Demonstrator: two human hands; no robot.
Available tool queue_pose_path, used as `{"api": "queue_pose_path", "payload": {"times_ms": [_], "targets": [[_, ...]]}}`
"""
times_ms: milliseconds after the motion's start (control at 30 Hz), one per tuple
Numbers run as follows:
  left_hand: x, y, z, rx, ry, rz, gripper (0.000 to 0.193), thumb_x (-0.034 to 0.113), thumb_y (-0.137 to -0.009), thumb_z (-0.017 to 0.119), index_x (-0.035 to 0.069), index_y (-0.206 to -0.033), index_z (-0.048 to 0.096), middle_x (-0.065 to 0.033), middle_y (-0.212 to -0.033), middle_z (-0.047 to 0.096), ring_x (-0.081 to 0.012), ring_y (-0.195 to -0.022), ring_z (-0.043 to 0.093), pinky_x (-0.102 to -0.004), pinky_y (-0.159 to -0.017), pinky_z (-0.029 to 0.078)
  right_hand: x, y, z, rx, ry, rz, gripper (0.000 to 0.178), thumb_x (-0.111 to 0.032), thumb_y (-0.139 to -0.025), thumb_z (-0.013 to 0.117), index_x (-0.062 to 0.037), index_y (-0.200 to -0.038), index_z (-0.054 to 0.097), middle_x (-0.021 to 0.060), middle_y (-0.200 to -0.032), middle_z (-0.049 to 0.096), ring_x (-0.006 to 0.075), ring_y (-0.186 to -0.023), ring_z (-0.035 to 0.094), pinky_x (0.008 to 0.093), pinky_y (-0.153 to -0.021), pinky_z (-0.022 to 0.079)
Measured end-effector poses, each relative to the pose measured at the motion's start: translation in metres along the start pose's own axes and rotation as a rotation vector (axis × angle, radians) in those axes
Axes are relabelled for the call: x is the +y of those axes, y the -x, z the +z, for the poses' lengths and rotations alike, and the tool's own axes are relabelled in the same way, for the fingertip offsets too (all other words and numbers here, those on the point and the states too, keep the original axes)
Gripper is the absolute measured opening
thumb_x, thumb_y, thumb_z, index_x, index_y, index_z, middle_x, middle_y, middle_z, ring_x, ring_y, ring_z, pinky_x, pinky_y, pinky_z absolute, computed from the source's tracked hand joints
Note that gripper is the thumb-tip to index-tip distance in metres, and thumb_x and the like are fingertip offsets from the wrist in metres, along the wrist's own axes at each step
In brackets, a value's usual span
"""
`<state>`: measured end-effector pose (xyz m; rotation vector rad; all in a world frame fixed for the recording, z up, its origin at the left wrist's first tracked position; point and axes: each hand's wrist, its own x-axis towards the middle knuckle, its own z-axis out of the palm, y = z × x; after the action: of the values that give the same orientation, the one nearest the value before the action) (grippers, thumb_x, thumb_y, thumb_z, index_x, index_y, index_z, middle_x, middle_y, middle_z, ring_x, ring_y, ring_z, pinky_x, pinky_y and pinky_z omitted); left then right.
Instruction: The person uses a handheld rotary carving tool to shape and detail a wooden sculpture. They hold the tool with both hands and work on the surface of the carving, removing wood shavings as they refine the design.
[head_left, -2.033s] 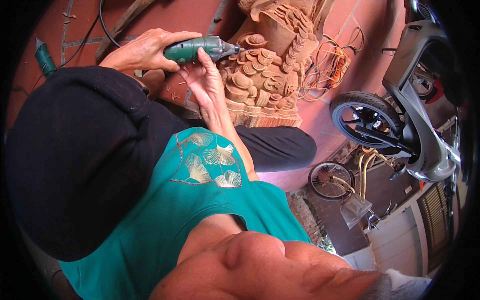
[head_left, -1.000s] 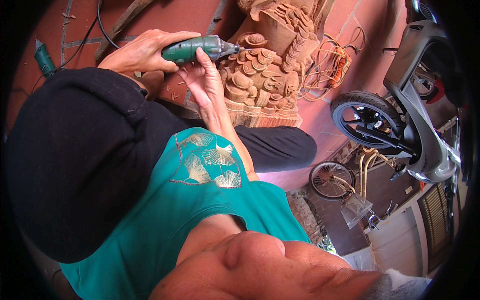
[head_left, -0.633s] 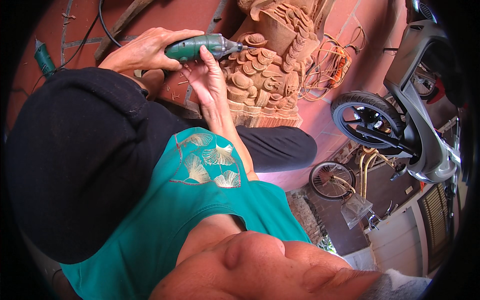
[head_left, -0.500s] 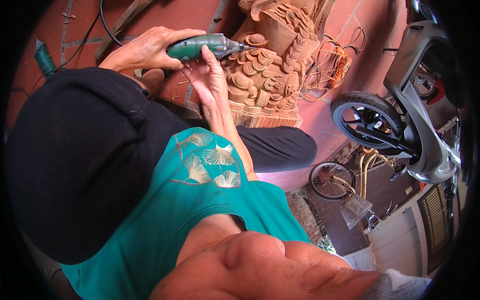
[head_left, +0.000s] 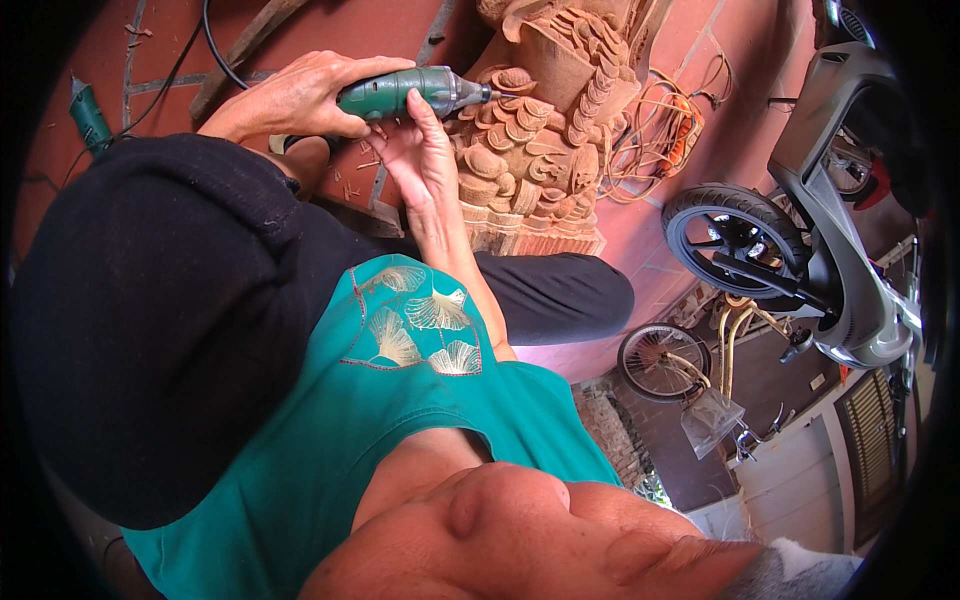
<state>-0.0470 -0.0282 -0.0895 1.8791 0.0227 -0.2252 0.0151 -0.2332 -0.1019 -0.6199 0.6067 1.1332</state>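
My left hand wraps round the rear of a green rotary tool from above, its thumb underneath. My right hand, palm up, steadies the same tool near its front, one digit laid over the casing. The tool's metal nose points right, and its tip meets a rounded raised part of a brown wood carving. From this angle I cannot tell how deep the bit sits. The carving is covered in overlapping disc shapes, scrolls and petal-like forms, with a stepped base toward me.
A second green power tool lies on the red tiles at far left, near black cables and a wooden bar. An orange extension cord is coiled right of the carving. Beyond stand a motorbike and a bicycle. Wood chips dot the floor.
The rotary tool has shifted slightly to the right, its nose closer to the carving. Both hands keep their hold and moved with it only a little.
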Motion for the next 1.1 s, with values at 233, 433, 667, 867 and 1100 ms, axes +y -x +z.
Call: {"api": "queue_pose_path", "payload": {"times_ms": [233,433,667,867,1100], "targets": [[0.0,0.0,0.0,0.004,-0.002,0.026,0.079,0.023,-0.07,0.081,0.012,-0.144,0.056,-0.0218,-0.106,0.074,-0.0427,-0.092,0.072,-0.0497,-0.082,0.057,0.0,0.002,0.001,0.008,0.002,-0.001,0.046,-0.017,-0.095,0.077,-0.0125,-0.134,0.053,0.0079,-0.126,0.067,0.0245,-0.118,0.066,0.0491,-0.095,0.059],[-0.001,0.001,-0.001,-0.024,0.024,0.004,0.086,0.016,-0.066,0.078,0.011,-0.148,0.053,-0.0221,-0.109,0.073,-0.0419,-0.097,0.071,-0.0468,-0.085,0.056,0.001,0.003,0.003,0.004,0.003,-0.005,0.043,-0.017,-0.095,0.076,-0.0121,-0.132,0.056,0.0084,-0.125,0.067,0.0243,-0.118,0.066,0.0489,-0.095,0.06],[0.0,0.002,0.001,0.023,0.019,0.044,0.08,0.019,-0.067,0.078,0.011,-0.144,0.056,-0.0229,-0.107,0.073,-0.0436,-0.096,0.071,-0.0494,-0.083,0.055,0.001,0.006,0.004,-0.007,0.031,-0.011,0.044,-0.019,-0.095,0.077,-0.011,-0.133,0.057,0.008,-0.126,0.067,0.0233,-0.114,0.066,0.0465,-0.096,0.058],[0.003,0.004,-0.003,-0.076,0.033,-0.045,0.092,0.017,-0.062,0.078,0.011,-0.15,0.051,-0.0222,-0.117,0.072,-0.0419,-0.107,0.07,-0.0467,-0.092,0.055,0.002,0.011,0.009,0.008,0.053,-0.023,0.049,-0.018,-0.095,0.077,-0.0105,-0.138,0.055,0.0089,-0.13,0.065,0.0231,-0.117,0.065,0.0454,-0.094,0.059],[-0.002,0.004,-0.001,-0.073,0.032,-0.015,0.092,0.014,-0.063,0.079,0.009,-0.15,0.05,-0.0223,-0.123,0.07,-0.0412,-0.113,0.069,-0.0458,-0.097,0.054,0.003,0.014,0.011,0.002,0.082,-0.037,0.039,-0.023,-0.095,0.078,-0.0096,-0.128,0.061,0.007,-0.119,0.068,0.0231,-0.11,0.066,0.0447,-0.099,0.055]]}}
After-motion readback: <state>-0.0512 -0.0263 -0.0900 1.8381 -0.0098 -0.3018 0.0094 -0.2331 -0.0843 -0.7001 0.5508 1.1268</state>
